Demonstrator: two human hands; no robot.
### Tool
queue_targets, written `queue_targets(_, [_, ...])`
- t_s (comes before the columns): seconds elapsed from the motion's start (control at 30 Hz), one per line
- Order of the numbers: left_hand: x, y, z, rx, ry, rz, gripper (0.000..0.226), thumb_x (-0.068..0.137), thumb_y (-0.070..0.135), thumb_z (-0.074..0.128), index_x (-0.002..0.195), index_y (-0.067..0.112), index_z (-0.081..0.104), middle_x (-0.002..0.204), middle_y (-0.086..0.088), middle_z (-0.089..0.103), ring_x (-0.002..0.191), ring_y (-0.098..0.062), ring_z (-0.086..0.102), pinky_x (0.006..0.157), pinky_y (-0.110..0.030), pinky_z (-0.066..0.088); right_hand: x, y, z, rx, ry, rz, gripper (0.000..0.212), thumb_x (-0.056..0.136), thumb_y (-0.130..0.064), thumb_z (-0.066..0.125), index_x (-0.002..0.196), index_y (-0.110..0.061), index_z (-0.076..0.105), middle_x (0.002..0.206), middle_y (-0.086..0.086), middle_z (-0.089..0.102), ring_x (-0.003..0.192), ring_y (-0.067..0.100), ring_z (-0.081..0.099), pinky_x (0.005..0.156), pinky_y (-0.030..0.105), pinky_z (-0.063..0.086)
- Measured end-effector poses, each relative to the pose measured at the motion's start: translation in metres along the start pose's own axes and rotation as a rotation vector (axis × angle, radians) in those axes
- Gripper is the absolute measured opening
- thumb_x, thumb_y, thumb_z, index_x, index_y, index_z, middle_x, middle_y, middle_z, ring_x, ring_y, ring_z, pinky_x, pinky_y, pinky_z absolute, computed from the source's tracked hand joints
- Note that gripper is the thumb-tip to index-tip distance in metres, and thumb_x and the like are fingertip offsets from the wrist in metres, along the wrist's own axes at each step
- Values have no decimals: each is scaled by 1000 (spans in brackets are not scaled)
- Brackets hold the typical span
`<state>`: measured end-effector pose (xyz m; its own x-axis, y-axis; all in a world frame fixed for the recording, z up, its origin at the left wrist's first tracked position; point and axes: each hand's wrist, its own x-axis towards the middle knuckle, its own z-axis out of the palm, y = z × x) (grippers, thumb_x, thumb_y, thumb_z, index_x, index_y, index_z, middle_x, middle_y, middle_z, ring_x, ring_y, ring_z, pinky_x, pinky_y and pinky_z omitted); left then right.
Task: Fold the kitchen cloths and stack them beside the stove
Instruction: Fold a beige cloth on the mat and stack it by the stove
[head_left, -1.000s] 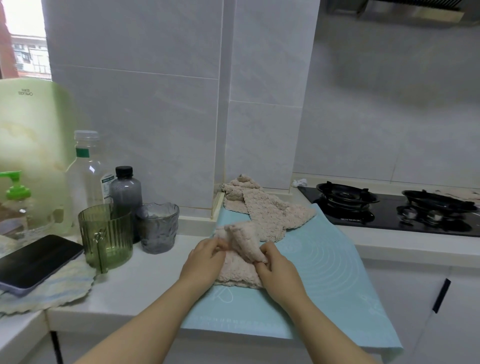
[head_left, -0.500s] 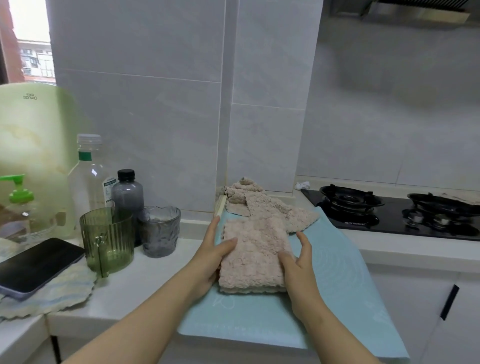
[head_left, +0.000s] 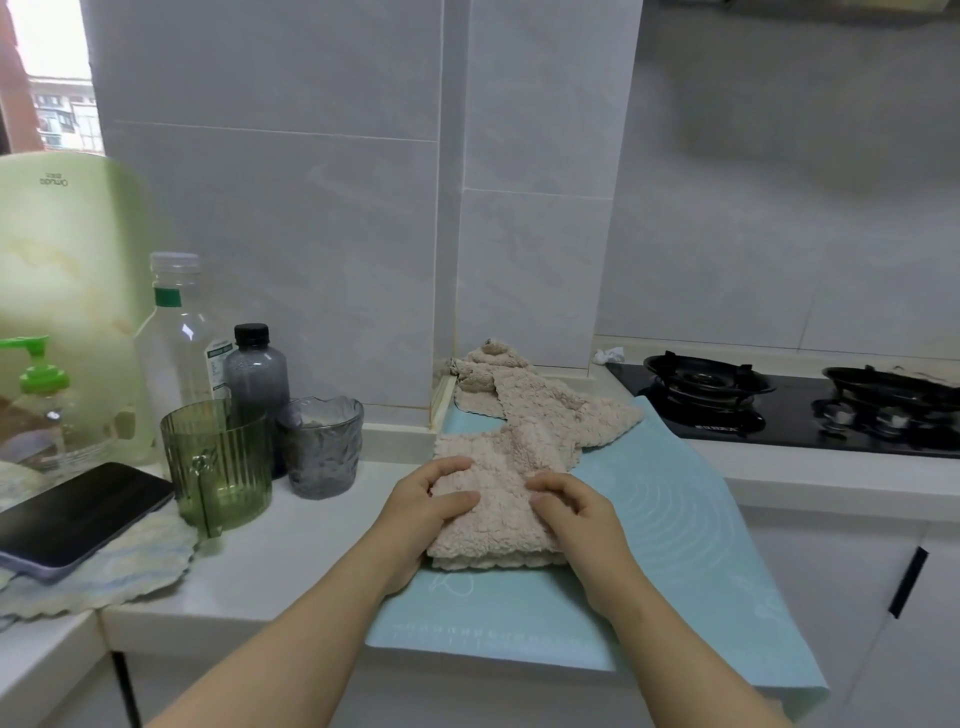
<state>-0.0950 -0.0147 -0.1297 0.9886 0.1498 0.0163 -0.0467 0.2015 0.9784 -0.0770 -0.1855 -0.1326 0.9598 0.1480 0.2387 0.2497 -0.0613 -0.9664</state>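
The folded cloth (head_left: 493, 519) lies between my hands, long axis pointing away from me.
My left hand (head_left: 421, 506) and right hand (head_left: 576, 514) pinch its sides with curled fingers; the stove (head_left: 727, 395) lies to the right.

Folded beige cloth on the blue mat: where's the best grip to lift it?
Probably its left and right edges, coming in from both sides and pinching all layers. The folded cloth lies flat on the mat, stacked edges facing the person; a one-sided grip would likely let it unfold.

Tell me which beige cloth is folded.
The near cloth held by the left hand and right hand; the far cloth lies rumpled against the wall.
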Motion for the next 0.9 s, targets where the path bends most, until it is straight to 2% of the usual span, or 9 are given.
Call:
queue_targets(0.13, [0, -3, 0, 32, 18, 46, 36, 84, -5, 61, 109, 21, 62, 123, -13, 58, 101, -26, 63, 83, -33, 54, 2, 4, -2, -20, 48, -14, 15, 86, -10, 62, 93, -21, 69, 102, -12, 63, 95, -3, 55, 77, 15, 44])
queue_targets(0.3, [-5, -2, 1, 62, 6, 69, 37, 85, -5, 60, 106, 26, 62, 128, -11, 54, 97, -22, 63, 84, -34, 54, 1, 5, -4, 4, 76, 0, 17, 86, -7, 60, 93, -21, 68, 107, -10, 61, 104, 10, 56, 89, 28, 49])
queue_targets(0.43, [-3, -2, 0, 114, -14, 76, 40, 82, -2, 65, 108, 28, 61, 129, -12, 54, 102, -24, 62, 87, -34, 53, 1, 4, -4, -13, 58, -23, 20, 87, -9, 58, 89, -28, 64, 106, -10, 61, 98, 9, 56, 72, 21, 46])
queue_targets(0.57, [1, -6, -1, 123, -34, 82, 43, 78, 0, 70, 106, 31, 61, 127, -6, 55, 107, -20, 61, 87, -32, 52, 3, 9, -3, -40, 45, 9, 19, 87, -13, 57, 92, -30, 64, 100, -14, 62, 93, 8, 58, 78, 27, 48])
queue_targets(0.7, [6, -6, -3, 36, 15, 31, 44, 76, -4, 68, 107, 26, 63, 122, -2, 60, 111, -19, 58, 89, -31, 50, 4, 12, -3, -72, 34, 53, 18, 88, -17, 58, 95, -33, 64, 101, -22, 61, 95, -3, 56, 83, 20, 46])
queue_targets(0.83, [3, 0, -2, 31, 60, -52, 44, 75, -4, 68, 104, 29, 64, 123, 2, 59, 114, -15, 56, 95, -34, 48, 3, 4, 0, -152, 3, 141, 19, 89, -19, 57, 102, -32, 63, 105, -25, 60, 101, -8, 53, 85, 12, 42])
queue_targets(0.9, [0, 4, 0, 66, 84, -102, 46, 75, -4, 69, 104, 31, 64, 123, 5, 58, 115, -14, 55, 98, -37, 47, 3, -3, 0, -162, -12, 212, 20, 89, -18, 57, 101, -33, 63, 108, -24, 60, 105, -5, 53, 91, 15, 43])
